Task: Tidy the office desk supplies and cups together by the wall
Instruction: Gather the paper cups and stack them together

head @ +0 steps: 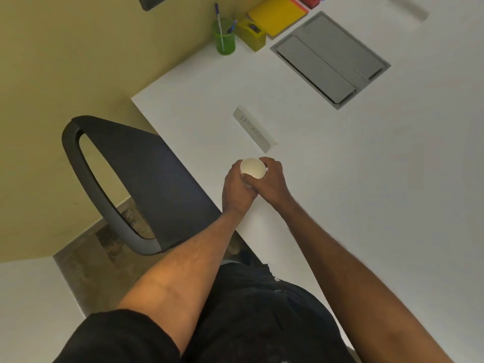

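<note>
A white paper cup (253, 167) stands upright above the near edge of the white desk (340, 166), its open mouth facing me. My left hand (237, 189) grips its left side and my right hand (272, 180) wraps its right side; the two hands meet below the cup. By the yellow-green wall at the far end stand a green pen cup (224, 38) with pens, a yellow-green holder (252, 35) and a yellow pad (277, 14). A red item (310, 0) shows at the top edge.
A grey cable hatch (331, 61) is set into the desk at the back. A small white strip with buttons (255, 129) lies just beyond the cup. A dark office chair (131, 179) stands left of the desk, close to my left forearm.
</note>
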`<state>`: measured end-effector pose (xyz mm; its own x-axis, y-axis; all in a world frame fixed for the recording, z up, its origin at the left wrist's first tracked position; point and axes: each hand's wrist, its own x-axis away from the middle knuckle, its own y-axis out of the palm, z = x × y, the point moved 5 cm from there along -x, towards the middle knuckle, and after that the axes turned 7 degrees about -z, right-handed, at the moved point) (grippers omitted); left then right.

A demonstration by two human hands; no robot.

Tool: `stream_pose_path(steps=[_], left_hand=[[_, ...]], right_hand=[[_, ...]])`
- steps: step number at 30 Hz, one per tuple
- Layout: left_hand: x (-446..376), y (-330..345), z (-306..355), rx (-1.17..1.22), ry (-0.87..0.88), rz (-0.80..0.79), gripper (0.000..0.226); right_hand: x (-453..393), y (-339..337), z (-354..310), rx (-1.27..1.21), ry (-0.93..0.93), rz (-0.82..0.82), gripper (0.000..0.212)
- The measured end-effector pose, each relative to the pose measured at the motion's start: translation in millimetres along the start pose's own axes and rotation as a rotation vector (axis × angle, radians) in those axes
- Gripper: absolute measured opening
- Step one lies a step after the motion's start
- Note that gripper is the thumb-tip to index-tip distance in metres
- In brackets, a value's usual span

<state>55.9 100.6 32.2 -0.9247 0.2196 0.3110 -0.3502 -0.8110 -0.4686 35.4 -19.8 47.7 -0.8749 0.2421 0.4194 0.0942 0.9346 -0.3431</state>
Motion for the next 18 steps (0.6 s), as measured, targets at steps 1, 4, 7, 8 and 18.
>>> stream_pose_path(steps=[1, 4, 7, 8, 18], left_hand=[[5.5, 2.6, 0.5, -0.002, 0.011, -0.011, 0.06], [20.6, 8.3, 2.0, -0.024, 0.035, -0.026, 0.057], [31.6, 12.7, 2.2, -0.033, 0.045, -0.034, 0.058], [36.6, 13.9, 2.8, -0.036, 0.056, -0.032, 0.059], [69.0, 33.6, 1.4, -0.087, 0.116, -0.048, 0.063]], right_hand=[[6.0, -1.0, 5.0, -0.002, 0.014, 0.0, 0.067], [22.4, -4.8, 14.8, 0.005, 0.017, 0.02, 0.071], [35.5, -7.7, 20.0, 0.019, 0.011, 0.041, 0.075], [39.6, -8.7, 22.1, 0.022, 0.006, 0.049, 0.076], [73.7, -14.7, 50.2, 0.056, 0.005, 0.088, 0.082]])
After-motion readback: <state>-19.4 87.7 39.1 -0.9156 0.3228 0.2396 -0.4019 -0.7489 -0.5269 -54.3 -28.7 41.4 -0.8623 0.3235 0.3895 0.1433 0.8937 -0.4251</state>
